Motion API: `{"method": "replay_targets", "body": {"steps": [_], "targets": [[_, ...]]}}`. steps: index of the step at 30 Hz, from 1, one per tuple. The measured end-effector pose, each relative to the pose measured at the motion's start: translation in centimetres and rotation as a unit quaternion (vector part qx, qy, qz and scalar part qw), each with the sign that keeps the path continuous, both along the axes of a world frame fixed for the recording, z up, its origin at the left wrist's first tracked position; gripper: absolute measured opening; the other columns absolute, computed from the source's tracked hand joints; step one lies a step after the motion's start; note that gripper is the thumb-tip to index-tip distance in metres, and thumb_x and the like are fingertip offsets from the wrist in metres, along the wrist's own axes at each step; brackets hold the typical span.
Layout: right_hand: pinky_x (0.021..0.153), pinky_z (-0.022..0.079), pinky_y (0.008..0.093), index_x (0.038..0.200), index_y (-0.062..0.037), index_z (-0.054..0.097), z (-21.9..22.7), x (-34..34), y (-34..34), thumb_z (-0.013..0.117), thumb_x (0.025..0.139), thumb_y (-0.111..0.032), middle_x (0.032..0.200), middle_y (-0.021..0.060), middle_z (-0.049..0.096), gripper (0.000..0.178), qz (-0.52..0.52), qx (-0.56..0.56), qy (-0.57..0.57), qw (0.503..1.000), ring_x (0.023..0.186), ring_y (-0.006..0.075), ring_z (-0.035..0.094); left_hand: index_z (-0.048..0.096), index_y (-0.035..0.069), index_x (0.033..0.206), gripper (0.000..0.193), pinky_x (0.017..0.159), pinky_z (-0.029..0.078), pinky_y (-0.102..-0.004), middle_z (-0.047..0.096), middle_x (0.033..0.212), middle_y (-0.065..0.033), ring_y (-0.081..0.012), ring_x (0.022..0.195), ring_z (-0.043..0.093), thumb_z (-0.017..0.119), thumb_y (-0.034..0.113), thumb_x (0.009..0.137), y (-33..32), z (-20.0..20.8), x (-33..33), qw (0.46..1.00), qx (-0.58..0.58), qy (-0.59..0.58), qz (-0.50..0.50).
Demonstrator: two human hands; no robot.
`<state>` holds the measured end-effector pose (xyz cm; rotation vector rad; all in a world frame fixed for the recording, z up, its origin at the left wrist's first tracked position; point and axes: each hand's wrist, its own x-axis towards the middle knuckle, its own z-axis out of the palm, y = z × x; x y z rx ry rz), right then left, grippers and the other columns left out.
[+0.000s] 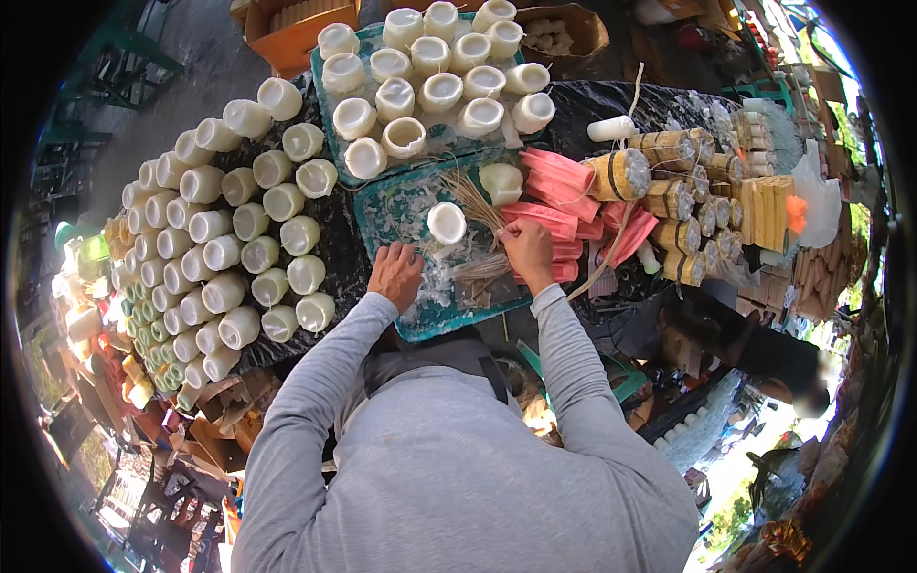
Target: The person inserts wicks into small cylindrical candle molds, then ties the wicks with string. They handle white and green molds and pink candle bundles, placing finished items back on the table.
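Observation:
My left hand (396, 274) lies on the teal tray (382, 229) with its fingers stretched out and nothing seen in them. My right hand (527, 250) is closed, its fingertips pinching at the lower end of a bundle of thin tan wicks (470, 199). Between my hands, a little farther off, stands a single round white candle (446, 223). A pale greenish lump of wax (501, 183) sits at the tray's far right corner. Pink ridged candles (557, 177) are heaped just right of my right hand. More short wicks (482, 268) lie on the tray near it.
Rows of white cup-shaped candles (224, 292) cover the black-sheeted table on the left. A second teal tray (330, 95) beyond holds several more. Tied yellow candle bundles (680, 201) are stacked on the right, beside a clear plastic bag (820, 196). Another person (745, 349) is at the right.

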<state>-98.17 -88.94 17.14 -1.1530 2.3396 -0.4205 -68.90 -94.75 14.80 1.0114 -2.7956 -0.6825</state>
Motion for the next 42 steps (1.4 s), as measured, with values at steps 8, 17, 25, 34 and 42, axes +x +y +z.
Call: {"method": "replay_targets", "body": {"steps": [8, 17, 25, 34, 42], "targets": [[0.044, 0.033, 0.0198, 0.105, -0.0051, 0.072, 8.1, -0.3, 5.6, 0.078, 0.101, -0.019, 0.079, -0.0037, 0.065, 0.016, -0.221, 0.029, -0.545, 0.808, 0.053, 0.0020, 0.048, 0.073, 0.002, 0.116, 0.032, 0.079, 0.053, -0.0377, 0.074, 0.103, -0.0079, -0.0206, 0.091, 0.067, 0.083, 0.019, 0.091, 1.7, 7.3, -2.9, 0.933, 0.315, 0.130, 0.117], [0.059, 0.044, 0.0203, 0.110, 0.0009, 0.073, 12.4, 8.8, 8.2, 0.076, 0.103, -0.017, 0.085, -0.0008, 0.068, 0.020, -0.104, 0.055, -0.535, 0.837, 0.067, 0.0040, 0.056, 0.075, 0.001, 0.111, 0.023, 0.062, 0.044, -0.0230, 0.069, 0.087, 0.0004, -0.0060, 0.072, 0.058, 0.076, 0.023, 0.104, 0.1, 10.4, -3.7, 0.620, 0.665, 0.324, 0.263], [0.068, 0.053, 0.0244, 0.118, 0.0000, 0.073, 10.9, 10.7, 7.8, 0.068, 0.108, -0.016, 0.092, -0.0004, 0.070, 0.020, -0.120, -0.068, -0.517, 0.845, 0.076, 0.0074, 0.062, 0.079, 0.000, 0.103, 0.027, 0.070, 0.048, -0.0324, 0.069, 0.086, -0.0040, -0.0139, 0.078, 0.060, 0.077, 0.026, 0.102, 0.3, 10.9, -3.9, 0.827, 0.430, 0.304, 0.195], [0.067, 0.046, 0.0226, 0.113, 0.0013, 0.073, 10.2, 4.1, 9.7, 0.070, 0.107, -0.019, 0.093, -0.0020, 0.069, 0.021, -0.139, -0.023, -0.538, 0.831, 0.076, 0.0051, 0.056, 0.076, 0.007, 0.106, 0.029, 0.100, 0.047, -0.0496, 0.069, 0.113, -0.0145, -0.0362, 0.115, 0.061, 0.080, 0.028, 0.087, -17.1, 5.4, -9.7, 0.974, -0.143, -0.003, 0.178], [0.078, 0.049, 0.0243, 0.112, 0.0010, 0.074, 8.2, -0.5, 8.9, 0.072, 0.106, -0.018, 0.096, -0.0024, 0.069, 0.021, -0.101, -0.017, -0.554, 0.826, 0.086, 0.0058, 0.058, 0.077, 0.006, 0.098, 0.014, 0.097, 0.049, -0.0498, 0.074, 0.102, -0.0141, -0.0345, 0.109, 0.065, 0.071, 0.016, 0.091, -17.0, 3.6, -10.6, 0.972, -0.185, -0.027, 0.144]]}}
